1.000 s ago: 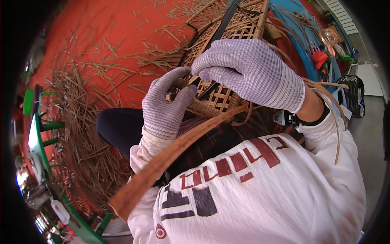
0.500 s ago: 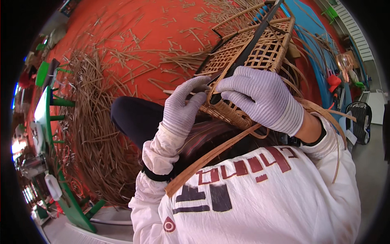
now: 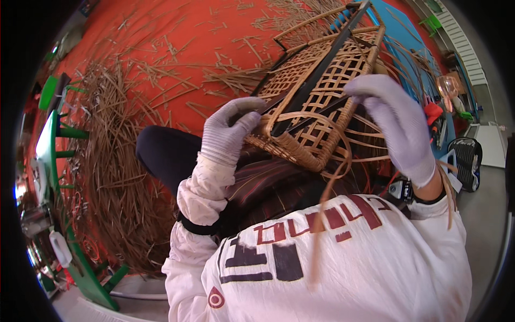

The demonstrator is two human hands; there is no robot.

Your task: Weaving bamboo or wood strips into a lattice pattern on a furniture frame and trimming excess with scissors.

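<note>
A woven rattan basket (image 3: 308, 144), open lattice with black bars along it, lies tilted over my lap. My left hand (image 3: 228, 126), in a pale striped glove, is closed at the basket's left edge, thumb and fingers pinching the end of a dark strip (image 3: 273, 102). On the other side my right hand (image 3: 394, 121), gloved alike, has its fingertips pinched on another dark strip (image 3: 328, 107), which runs across the lattice to the near end of the black bar (image 3: 306, 92). Whether the two strips are one piece is hidden. A tan cane strip (image 3: 315, 241) hangs loosely toward my shirt.
A heap of brown cane strips (image 3: 120, 198) lies left on the red floor covering (image 3: 177, 32), with short offcuts scattered beyond. A green bench (image 3: 86, 263) stands at the far left. Right are a blue surface (image 3: 403, 32) and a black bag (image 3: 464, 163).
My right hand has moved right, away from the bar's near end, drawing the dark strip out across the lattice. My left hand shifted slightly left. The loose cane strip swung to hang down.
</note>
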